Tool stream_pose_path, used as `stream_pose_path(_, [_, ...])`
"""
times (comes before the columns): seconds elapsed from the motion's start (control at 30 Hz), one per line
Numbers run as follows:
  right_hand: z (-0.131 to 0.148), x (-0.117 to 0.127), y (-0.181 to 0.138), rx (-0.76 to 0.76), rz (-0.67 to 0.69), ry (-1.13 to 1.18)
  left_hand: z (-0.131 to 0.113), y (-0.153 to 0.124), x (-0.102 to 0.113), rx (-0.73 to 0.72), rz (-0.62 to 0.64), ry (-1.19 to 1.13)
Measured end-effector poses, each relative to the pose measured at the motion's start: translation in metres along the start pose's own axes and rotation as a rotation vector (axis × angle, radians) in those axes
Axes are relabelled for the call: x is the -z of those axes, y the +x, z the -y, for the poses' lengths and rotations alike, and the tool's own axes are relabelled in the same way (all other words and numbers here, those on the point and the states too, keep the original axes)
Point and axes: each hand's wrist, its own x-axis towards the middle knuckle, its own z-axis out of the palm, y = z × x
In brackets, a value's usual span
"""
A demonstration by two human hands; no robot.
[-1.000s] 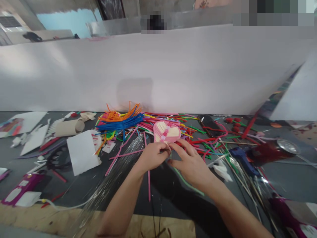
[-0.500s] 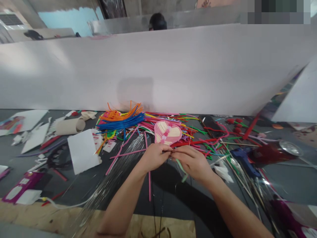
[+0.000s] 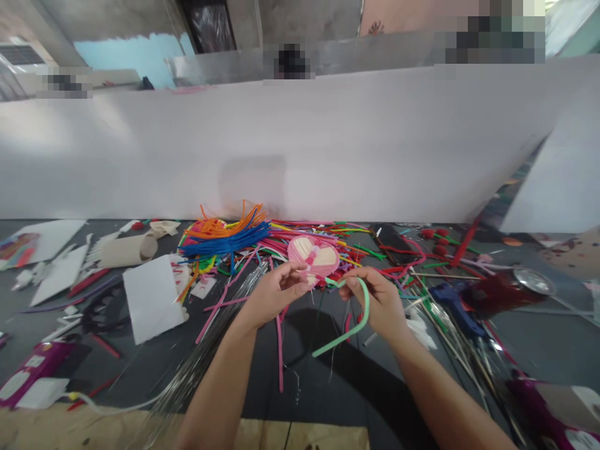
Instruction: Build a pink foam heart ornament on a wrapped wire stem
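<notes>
Above the dark table (image 3: 262, 382), a green strip (image 3: 365, 304) curves from the right hand's (image 3: 383, 303) closed pinch, long end toward the near edge, short end leftward to the pink heart (image 3: 327, 257). The left hand (image 3: 275, 294) curls at the heart's lower left; whether it grips, I cannot tell.

We've a heart-shaped piece (image 3: 313, 255) approx. mid-view, lobes up: cream panels w/ pink edging, pink trim down the centre. Nr. its lower R edge we see a mint-green strip (image 3: 365, 306), pinched close to its upper end, curving like a hook, free end pointing lower L. Whether they touch, we can't quite tell.
</notes>
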Motion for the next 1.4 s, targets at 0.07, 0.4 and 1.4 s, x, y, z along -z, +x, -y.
stream_pose_path(0.07, [-0.001,0.000,0.001,0.003,0.001,0.024,-0.001,-0.001,0.001,0.027,0.040,-0.023])
stream_pose_path(0.4, [-0.010,0.010,0.008,0.060,-0.198,0.095,0.009,0.003,0.003,0.009,-0.093,-0.308])
stream_pose_path(1.4, [-0.028,0.020,0.018,0.194,-0.028,-0.073,0.013,-0.020,0.019,-0.110,-0.113,0.340])
